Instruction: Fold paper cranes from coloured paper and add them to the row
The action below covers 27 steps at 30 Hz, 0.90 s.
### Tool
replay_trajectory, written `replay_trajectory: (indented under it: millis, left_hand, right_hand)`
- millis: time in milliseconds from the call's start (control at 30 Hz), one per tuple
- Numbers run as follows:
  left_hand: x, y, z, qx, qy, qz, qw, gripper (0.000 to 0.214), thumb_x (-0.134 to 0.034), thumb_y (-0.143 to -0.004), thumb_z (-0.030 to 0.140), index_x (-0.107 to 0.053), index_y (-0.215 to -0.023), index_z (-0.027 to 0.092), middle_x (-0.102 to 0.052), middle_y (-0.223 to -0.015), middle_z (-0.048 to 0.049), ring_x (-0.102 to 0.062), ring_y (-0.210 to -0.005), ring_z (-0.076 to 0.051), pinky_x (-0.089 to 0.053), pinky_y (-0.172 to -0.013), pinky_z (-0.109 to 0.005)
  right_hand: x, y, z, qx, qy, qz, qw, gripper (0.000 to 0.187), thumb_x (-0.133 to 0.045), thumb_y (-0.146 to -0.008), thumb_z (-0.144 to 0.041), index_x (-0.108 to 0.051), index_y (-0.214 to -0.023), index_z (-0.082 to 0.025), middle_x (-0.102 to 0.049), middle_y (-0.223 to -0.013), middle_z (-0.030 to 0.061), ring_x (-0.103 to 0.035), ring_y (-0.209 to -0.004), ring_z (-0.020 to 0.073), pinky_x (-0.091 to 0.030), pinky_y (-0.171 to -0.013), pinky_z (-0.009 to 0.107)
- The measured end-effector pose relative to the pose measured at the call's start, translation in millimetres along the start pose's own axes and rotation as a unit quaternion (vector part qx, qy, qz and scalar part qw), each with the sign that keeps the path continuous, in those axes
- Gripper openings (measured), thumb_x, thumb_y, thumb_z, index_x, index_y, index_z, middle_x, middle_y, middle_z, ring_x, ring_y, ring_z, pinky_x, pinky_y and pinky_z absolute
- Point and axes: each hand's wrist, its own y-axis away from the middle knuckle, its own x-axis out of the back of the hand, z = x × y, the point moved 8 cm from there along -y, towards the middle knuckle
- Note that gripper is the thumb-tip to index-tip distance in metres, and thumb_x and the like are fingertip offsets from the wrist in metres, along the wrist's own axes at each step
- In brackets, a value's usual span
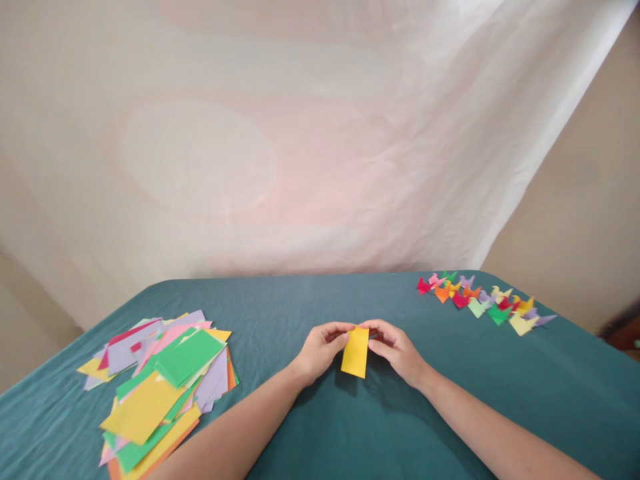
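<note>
A small yellow sheet of paper (355, 355), a narrow upright rectangle that looks folded, is held just above the table at the middle. My left hand (324, 348) pinches its upper left edge between thumb and fingers. On the opposite side, my right hand (395, 348) grips the upper right corner, fingertips curled behind the paper. The two hands' index fingers come close together along its top edge. A shadow falls on the cloth beneath the paper.
Left on the green tablecloth (270, 307) lies a loose, spread pile of coloured paper sheets (145, 407). Several folded paper cranes (497, 313) in mixed colours stand in rows at the far right. Behind the table hangs a pale cloth (310, 147).
</note>
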Motion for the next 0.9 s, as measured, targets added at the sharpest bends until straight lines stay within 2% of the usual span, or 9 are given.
replay_trajectory:
  millis: [200, 433, 700, 900]
  left_hand:
    - [0.8, -2.2, -8.0, 0.012, 0.029, -0.004, 1.000, 0.036, -0.067, -0.072, 0.036, -0.064, -0.100, 0.015, -0.066, -0.100, -0.0086, -0.060, -0.089, -0.021, -0.045, -0.083, -0.032]
    - [-0.5, -4.2, -10.5, 0.013, 0.035, -0.029, 0.999, 0.053, -0.069, -0.069, 0.032, -0.055, -0.117, 0.015, -0.065, -0.102, -0.0098, -0.061, -0.085, -0.020, -0.046, -0.075, -0.030]
    - [5.5, -5.2, -10.7, 0.031, 0.060, -0.004, 0.998, 0.046, -0.072, -0.065, 0.033, -0.062, -0.106, 0.014, -0.065, -0.104, -0.0103, -0.061, -0.092, -0.022, -0.043, -0.086, -0.035]
    - [6.8, -5.5, -11.7, 0.051, 0.061, -0.014, 0.997, 0.041, -0.074, -0.062, 0.031, -0.067, -0.098, 0.014, -0.066, -0.103, -0.0092, -0.060, -0.094, -0.024, -0.040, -0.091, -0.037]
  right_hand:
    - [1.5, 0.9, -1.1, 0.015, 0.048, 0.017, 0.999, 0.020, -0.055, -0.079, -0.024, -0.061, -0.098, -0.021, -0.061, -0.093, 0.0035, -0.057, -0.080, 0.0167, -0.046, -0.073, 0.029]
    - [11.2, -0.5, 2.2, 0.016, 0.090, 0.089, 0.992, 0.024, -0.055, -0.078, -0.026, -0.064, -0.100, -0.020, -0.060, -0.097, 0.0052, -0.057, -0.082, 0.0175, -0.047, -0.072, 0.029]
    - [12.9, -0.3, 4.2, 0.018, 0.092, 0.097, 0.991, 0.024, -0.056, -0.078, -0.029, -0.064, -0.099, -0.020, -0.060, -0.098, 0.0057, -0.057, -0.080, 0.0181, -0.048, -0.073, 0.031]
    - [11.8, -1.1, 6.5, 0.015, 0.089, 0.086, 0.992, 0.026, -0.058, -0.077, -0.028, -0.063, -0.101, -0.020, -0.060, -0.097, 0.0053, -0.057, -0.078, 0.0168, -0.048, -0.072, 0.030]
